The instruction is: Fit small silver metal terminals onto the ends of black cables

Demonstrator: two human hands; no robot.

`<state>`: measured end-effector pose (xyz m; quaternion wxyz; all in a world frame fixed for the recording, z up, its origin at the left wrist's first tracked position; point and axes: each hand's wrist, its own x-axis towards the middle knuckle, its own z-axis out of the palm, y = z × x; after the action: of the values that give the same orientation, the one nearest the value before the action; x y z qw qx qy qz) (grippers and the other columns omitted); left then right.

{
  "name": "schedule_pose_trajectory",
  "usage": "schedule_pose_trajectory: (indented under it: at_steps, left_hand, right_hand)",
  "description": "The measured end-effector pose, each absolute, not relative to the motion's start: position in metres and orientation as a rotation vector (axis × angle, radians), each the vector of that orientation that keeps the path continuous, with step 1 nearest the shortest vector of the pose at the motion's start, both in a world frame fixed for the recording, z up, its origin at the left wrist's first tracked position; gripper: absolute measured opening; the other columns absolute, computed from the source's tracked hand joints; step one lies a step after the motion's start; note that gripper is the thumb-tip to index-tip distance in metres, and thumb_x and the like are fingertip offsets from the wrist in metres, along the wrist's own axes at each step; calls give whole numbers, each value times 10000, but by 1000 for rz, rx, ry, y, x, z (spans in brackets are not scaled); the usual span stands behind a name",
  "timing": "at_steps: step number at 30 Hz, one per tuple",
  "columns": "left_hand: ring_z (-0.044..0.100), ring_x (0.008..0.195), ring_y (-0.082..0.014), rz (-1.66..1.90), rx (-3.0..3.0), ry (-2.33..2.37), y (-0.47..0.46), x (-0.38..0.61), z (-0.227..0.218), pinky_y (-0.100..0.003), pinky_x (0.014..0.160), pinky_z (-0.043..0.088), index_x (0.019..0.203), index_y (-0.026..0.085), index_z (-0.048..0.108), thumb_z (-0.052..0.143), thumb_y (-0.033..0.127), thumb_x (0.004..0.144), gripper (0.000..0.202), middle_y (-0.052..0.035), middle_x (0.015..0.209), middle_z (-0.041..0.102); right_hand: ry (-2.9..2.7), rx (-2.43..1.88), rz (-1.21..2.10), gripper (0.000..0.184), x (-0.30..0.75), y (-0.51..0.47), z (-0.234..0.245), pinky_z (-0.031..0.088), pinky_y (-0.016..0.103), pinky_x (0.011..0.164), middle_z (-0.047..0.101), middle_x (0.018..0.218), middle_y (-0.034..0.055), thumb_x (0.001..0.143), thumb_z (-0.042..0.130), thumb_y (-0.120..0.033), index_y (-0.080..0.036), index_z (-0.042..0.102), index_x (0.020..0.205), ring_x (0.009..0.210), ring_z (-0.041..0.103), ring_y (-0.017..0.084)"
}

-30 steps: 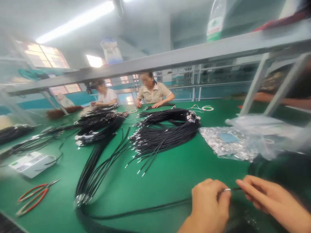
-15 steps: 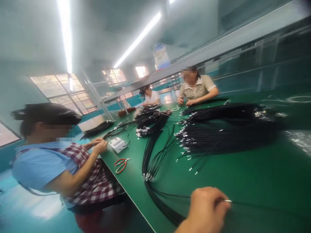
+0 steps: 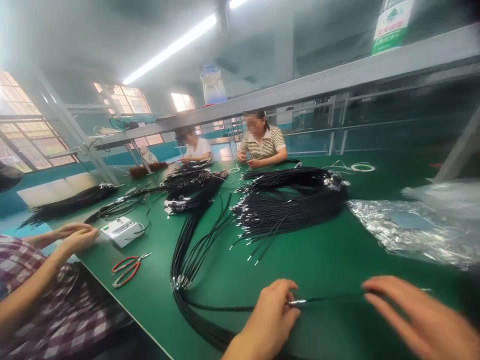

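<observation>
1. Head view: the left hand [image 3: 275,312] is closed on a black cord [image 3: 232,308], pinching it just behind a silver tip [image 3: 299,302], low over the near part of the green counter [image 3: 318,260]
2. Leftward, the cord runs to a bundle [image 3: 183,250] of more black cords, which bends there beside a cluster of silver ends [image 3: 182,282]; rightward from the tip, a thin dark strand [image 3: 330,298] leads toward the right hand [image 3: 420,315]
3. The right hand has its thumb and fingers slightly parted at the strand's far end; blur hides whether it grips the strand, so I cannot tell
4. Beyond the hands lies a large pile [image 3: 292,202] of cords, with many silver ends facing left, and to its right a clear bag [image 3: 397,230] of shiny parts
5. Left of the bundle lie red-handled pliers [image 3: 129,270], spread open, with a white box [image 3: 123,231] behind them
6. A co-worker's hands [image 3: 80,239] are near the box, at the counter's left edge
</observation>
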<state>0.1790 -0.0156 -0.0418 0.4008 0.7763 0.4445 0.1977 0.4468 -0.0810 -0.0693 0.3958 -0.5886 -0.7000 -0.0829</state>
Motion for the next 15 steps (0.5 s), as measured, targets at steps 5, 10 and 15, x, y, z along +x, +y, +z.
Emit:
schedule_pose_trajectory:
  at_steps: [5,10,15]
  left_hand:
    - [509,688,-125,533,2001,1126,-18,175,-46,-236,661,416,1043,133,578,512,-20,684,395,-16,851,584]
    - [516,684,-136,516,2102,1081,-14,170,-52,-254,683,421,1096,99,519,471,-75,607,521,-21,827,566]
    - [560,744,-143,404,2177,1037,2,158,-67,-222,660,428,1073,127,539,476,-58,580,530,-49,926,622]
  right_hand:
    - [-2193,-1306,-65,210,363,-57,-66,495,295,696,669,938,42,835,529,-137,-233,617,999,813,632,197]
    - [-2354,-1318,-71,258,323,-43,-88,422,268,604,656,777,24,659,522,20,-183,595,802,671,604,185]
    - [-2323,-1279,-271,207,331,-37,-91,308,276,502,593,614,-25,638,619,-9,-191,521,650,526,529,149]
